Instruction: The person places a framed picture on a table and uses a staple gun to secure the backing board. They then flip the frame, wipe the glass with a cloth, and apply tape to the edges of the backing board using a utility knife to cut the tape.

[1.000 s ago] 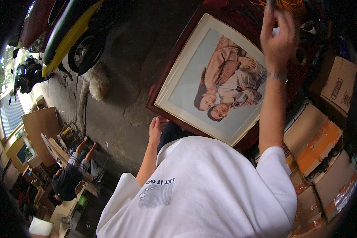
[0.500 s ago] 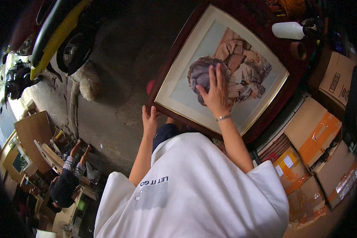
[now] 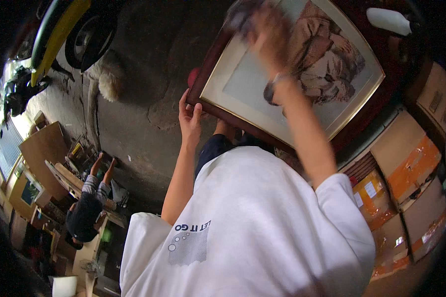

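A framed picture (image 3: 233,79) with a dark reddish-brown wooden border, a thin gold inner edge and a pale mat lies tilted in front of me. My left hand (image 3: 190,121) grips its near left corner, thumb and fingers closed about the wooden border. Over the far left part of the picture, my right hand (image 3: 270,42) presses a bunched grey-purple cloth (image 3: 244,17) against the surface. Motion blurs that hand and the cloth, so its separate fingers are hard to make out. A bracelet circles the right wrist.
Taped cardboard boxes (image 3: 399,143) are stacked at the right. A white bottle (image 3: 389,21) lies beyond the frame. To the left are a shaggy pale dog (image 3: 109,81), a motorbike wheel (image 3: 86,44) and another person (image 3: 86,213) near wooden boards.
My right hand has swept the cloth away from me and leftward, from mid-picture to the far left edge. The left hand keeps its hold on the frame's corner, and the view has shifted slightly.
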Available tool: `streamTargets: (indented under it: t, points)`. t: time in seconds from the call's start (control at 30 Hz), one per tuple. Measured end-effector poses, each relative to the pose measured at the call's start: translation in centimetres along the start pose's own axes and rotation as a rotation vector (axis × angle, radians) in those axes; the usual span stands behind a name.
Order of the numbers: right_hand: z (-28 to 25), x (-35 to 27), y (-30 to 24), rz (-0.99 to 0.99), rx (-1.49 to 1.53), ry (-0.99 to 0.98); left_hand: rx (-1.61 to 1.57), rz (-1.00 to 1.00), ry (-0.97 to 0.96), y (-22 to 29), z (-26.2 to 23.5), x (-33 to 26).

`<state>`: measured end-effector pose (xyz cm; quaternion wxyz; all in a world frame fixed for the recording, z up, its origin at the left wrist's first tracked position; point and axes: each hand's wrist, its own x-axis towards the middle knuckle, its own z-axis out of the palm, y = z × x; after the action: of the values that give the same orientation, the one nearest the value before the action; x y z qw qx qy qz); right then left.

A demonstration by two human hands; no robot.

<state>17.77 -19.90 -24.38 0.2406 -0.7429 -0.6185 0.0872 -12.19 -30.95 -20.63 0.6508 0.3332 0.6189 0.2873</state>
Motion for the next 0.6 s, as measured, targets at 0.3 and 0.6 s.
streamTargets:
  t: [0.3,0.6]
  points:
    - [-2.9,-21.1,-10.3,-0.015,0.311,-0.316,0.065,0.164,-0.122,-0.6,-1.0,0.8]
    - [-14.7,-40.9,-1.3,0.657,-0.217,0.036,0.088,0.126,-0.184,-0.9,-1.6,1.3]
